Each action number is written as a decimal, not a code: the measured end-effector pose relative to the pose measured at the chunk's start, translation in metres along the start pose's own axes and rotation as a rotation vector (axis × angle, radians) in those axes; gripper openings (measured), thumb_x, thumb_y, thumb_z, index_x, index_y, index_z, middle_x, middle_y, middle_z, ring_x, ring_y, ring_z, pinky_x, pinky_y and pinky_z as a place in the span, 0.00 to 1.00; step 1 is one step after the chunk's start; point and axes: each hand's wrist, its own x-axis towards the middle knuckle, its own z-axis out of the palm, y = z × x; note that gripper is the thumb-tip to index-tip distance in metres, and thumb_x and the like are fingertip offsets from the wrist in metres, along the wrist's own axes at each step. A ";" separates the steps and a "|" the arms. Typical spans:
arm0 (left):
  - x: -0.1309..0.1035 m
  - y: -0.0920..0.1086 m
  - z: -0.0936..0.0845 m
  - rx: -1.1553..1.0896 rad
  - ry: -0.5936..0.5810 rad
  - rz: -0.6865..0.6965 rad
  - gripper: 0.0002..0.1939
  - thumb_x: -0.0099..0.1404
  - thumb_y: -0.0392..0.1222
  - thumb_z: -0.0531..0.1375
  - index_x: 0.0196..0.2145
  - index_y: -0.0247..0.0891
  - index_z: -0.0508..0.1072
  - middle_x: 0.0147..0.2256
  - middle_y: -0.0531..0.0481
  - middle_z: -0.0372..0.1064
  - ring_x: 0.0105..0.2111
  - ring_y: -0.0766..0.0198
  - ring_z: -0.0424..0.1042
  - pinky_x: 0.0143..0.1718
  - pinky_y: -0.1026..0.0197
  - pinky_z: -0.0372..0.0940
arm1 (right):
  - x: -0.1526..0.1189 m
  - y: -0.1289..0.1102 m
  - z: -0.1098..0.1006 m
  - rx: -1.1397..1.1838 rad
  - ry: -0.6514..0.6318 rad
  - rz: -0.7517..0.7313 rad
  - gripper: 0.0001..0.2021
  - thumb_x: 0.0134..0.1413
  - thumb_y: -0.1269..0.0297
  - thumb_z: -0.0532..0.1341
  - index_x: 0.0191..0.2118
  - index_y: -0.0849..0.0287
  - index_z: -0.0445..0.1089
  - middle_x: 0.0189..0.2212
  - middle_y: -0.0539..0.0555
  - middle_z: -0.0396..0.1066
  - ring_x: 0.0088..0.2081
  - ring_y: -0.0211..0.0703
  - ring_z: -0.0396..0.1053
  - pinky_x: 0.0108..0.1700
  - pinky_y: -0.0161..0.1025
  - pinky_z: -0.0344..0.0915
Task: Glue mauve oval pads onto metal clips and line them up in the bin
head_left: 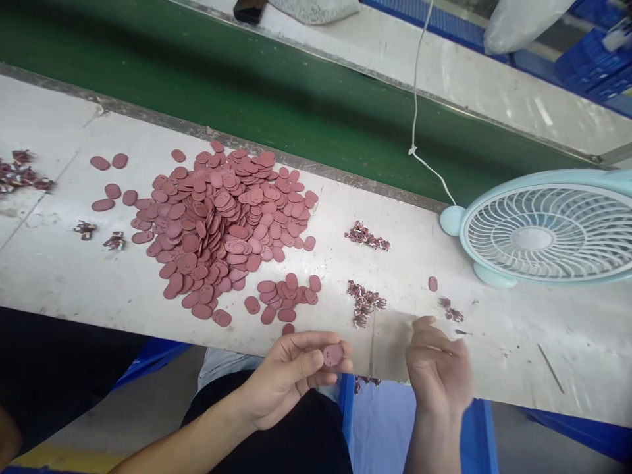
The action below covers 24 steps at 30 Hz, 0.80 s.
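Note:
Pinched between the thumb and fingers of my left hand (301,368) is a flat pink oval piece (334,355) with small dark holes or dots. My right hand (439,368) hovers over the table's near edge, fingers partly curled. Motion smears it, so whether it holds anything is unclear. Close by lie a few small brown-and-white pieces (450,309) and a single pink oval (433,284). Between the hands and farther back sits a bunch of similar brown pieces (365,303). A large heap of pink ovals (222,217) covers the table to the left, with a smaller group (284,296) nearer me.
A light-blue fan (548,227) occupies the right side, its white cord (413,112) crossing a green strip (316,108). Another brown bunch (368,235) lies behind. Below the table edge is a blue bin (486,434) with a pale lining. Dark clothing (54,368) shows at left.

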 end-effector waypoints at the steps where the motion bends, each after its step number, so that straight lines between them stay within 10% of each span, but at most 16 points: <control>1: 0.000 0.000 -0.002 0.000 0.012 0.005 0.13 0.65 0.41 0.68 0.47 0.39 0.82 0.48 0.42 0.81 0.45 0.58 0.81 0.42 0.67 0.74 | 0.004 -0.014 -0.005 0.029 -0.018 0.022 0.14 0.59 0.60 0.59 0.49 0.55 0.61 0.22 0.43 0.58 0.22 0.39 0.67 0.20 0.37 0.71; 5: 0.000 0.004 -0.010 0.004 0.059 0.031 0.13 0.65 0.41 0.68 0.47 0.39 0.82 0.48 0.42 0.81 0.43 0.60 0.82 0.42 0.67 0.74 | -0.002 -0.015 -0.013 -0.033 -0.086 -0.041 0.18 0.55 0.60 0.65 0.49 0.56 0.63 0.22 0.42 0.60 0.19 0.35 0.65 0.13 0.29 0.63; 10: 0.000 0.008 -0.014 0.030 0.104 0.037 0.12 0.66 0.40 0.66 0.48 0.38 0.81 0.49 0.42 0.81 0.43 0.60 0.81 0.41 0.67 0.74 | -0.021 0.059 -0.014 -1.445 0.193 -0.547 0.09 0.55 0.64 0.69 0.41 0.56 0.74 0.22 0.44 0.64 0.18 0.33 0.60 0.16 0.30 0.57; 15: 0.002 0.005 -0.011 0.039 0.103 0.021 0.12 0.67 0.39 0.66 0.48 0.38 0.81 0.48 0.42 0.81 0.43 0.61 0.81 0.41 0.67 0.74 | 0.009 0.096 -0.018 -2.561 0.220 -0.659 0.13 0.55 0.54 0.70 0.39 0.57 0.75 0.32 0.52 0.72 0.28 0.42 0.68 0.33 0.42 0.66; 24: 0.002 0.004 -0.012 0.064 0.119 0.019 0.12 0.66 0.40 0.67 0.47 0.38 0.81 0.48 0.42 0.81 0.42 0.61 0.81 0.40 0.68 0.74 | -0.007 0.088 -0.009 -2.617 0.251 -0.464 0.09 0.63 0.56 0.63 0.41 0.55 0.76 0.36 0.56 0.78 0.33 0.48 0.77 0.36 0.43 0.72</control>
